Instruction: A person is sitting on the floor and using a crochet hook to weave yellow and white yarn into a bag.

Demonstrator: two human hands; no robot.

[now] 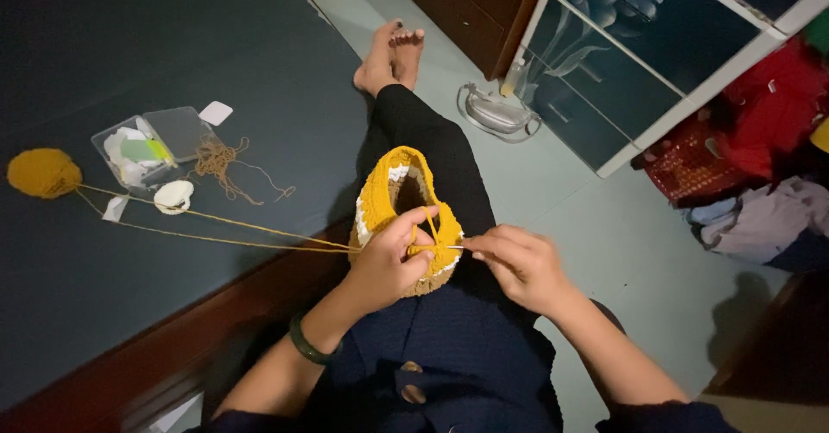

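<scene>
Head view, read from left to right. At the far left we see a mustard-yellow yarn ball (43,173) lying on the dark mattress (129,53) of a bed with a reddish wooden bed frame (173,347) along its near edge. Just right of the ball stands a clear plastic box (147,148) with its lid open, holding pale odds and ends; a small white crocheted piece (174,196) lies just near of it, and a loose tangle of tan yarn (220,161) lies to its right. Two yellow yarn strands (224,230) run from the ball rightward to the work.

At centre, we see the left hand (393,265), wearing a dark green bangle (309,343) at the wrist, with its fingers curled closed round the near edge of a yellow-and-white crocheted piece (406,195), which rests on the person's lap over dark trousers. The strand passes over the left forefinger. Immediately right, the right hand (518,265) is pinched closed on a thin metal crochet hook (456,246), whose tip meets the piece at the left hand.

Farther right, on the pale green floor (604,226), sits a clothes iron (496,112) beside a glass-fronted cabinet (639,62); a red basket (691,165) and heaped clothing (768,200) occupy the far right.
</scene>
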